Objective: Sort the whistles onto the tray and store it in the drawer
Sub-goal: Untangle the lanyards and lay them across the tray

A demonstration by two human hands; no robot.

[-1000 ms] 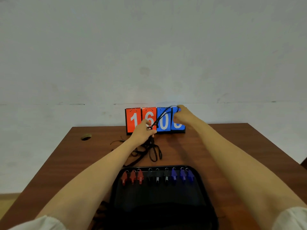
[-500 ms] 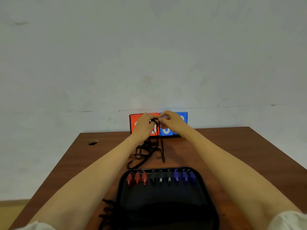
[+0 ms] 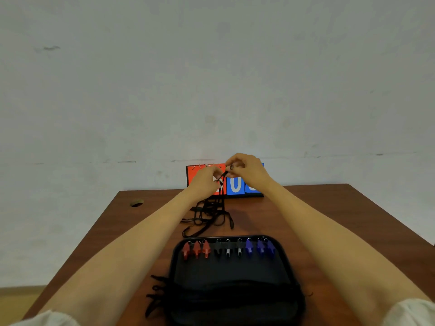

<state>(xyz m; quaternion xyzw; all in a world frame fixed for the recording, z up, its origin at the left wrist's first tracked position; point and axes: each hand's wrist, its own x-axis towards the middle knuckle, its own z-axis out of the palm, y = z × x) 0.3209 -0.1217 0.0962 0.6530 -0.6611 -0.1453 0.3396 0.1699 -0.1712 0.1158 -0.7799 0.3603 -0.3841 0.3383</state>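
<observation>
Pale wall ahead of you and a brown wooden table below, with a cable hole far left. Your left hand is up at the far edge, fingers curled, pinching a black cord that runs across to your right hand. That one pinches the cord's other end, where a small ring seems to sit. Behind both hands stands a red-and-blue scoreboard. Under them a tangle of lanyards lies on the wood, just beyond the tray.

On the tray's far edge, the row reads: three red whistles, three black whistles, three blue whistles, grouped by colour and side by side. More loose cords spill off the tray's near left side.

I'd judge the sorting done, or nearly. You're on the strings now. What's left is clearing them and putting the tray away, and no drawer is in view.
</observation>
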